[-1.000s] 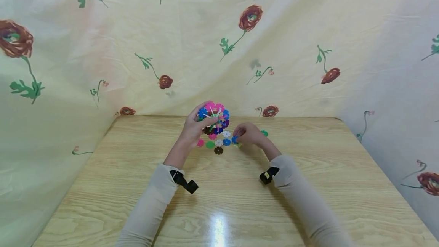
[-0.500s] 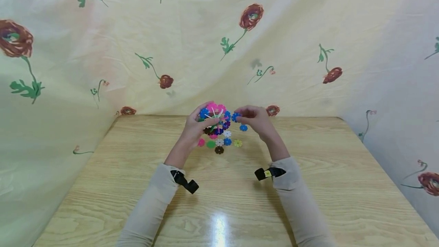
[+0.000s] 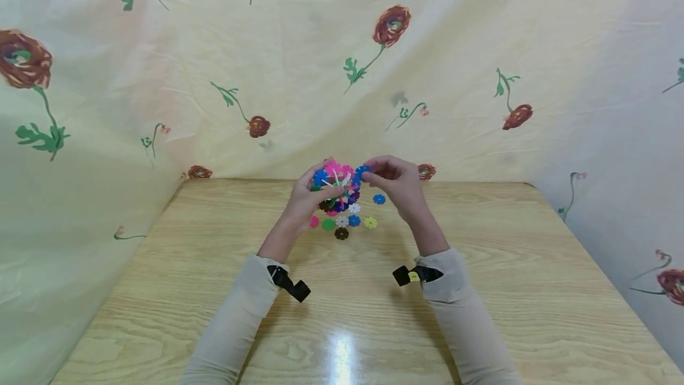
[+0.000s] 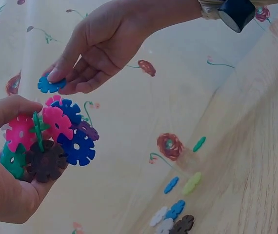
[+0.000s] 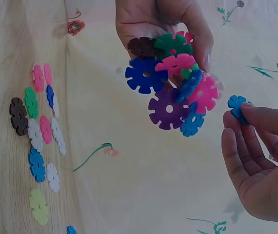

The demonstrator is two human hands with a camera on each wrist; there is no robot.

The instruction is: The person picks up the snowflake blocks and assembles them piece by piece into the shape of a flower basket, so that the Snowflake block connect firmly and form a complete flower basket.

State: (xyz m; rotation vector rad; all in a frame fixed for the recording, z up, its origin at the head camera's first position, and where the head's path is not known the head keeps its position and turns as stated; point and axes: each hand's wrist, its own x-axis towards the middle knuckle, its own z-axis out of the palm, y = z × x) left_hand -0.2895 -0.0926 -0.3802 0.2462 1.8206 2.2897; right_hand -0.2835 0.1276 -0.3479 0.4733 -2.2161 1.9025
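My left hand (image 3: 299,202) holds a rounded cluster of interlocked snowflake discs (image 5: 168,109) above the table. Pink, blue, purple, green and dark brown pieces show in it, some standing edge-on. Thumb and fingers of my right hand (image 3: 402,190) pinch a single light blue snowflake disc (image 4: 51,86). In the right wrist view, that blue disc (image 5: 237,105) stands a short gap to the right of the cluster. From the head view it overlaps the cluster's upper right edge. Part of the cluster is hidden behind the left thumb and palm.
Loose snowflake discs lie on the wooden table (image 3: 342,290) below the hands, among them a yellow one (image 3: 370,223), a brown one (image 3: 341,234), a green one (image 3: 328,224) and a blue one (image 3: 379,199). A flowered cloth (image 3: 299,76) hangs behind the table.
My right hand has lifted a blue disc from the table and brought it up and left to the cluster. My left hand has stayed almost in place with the cluster.
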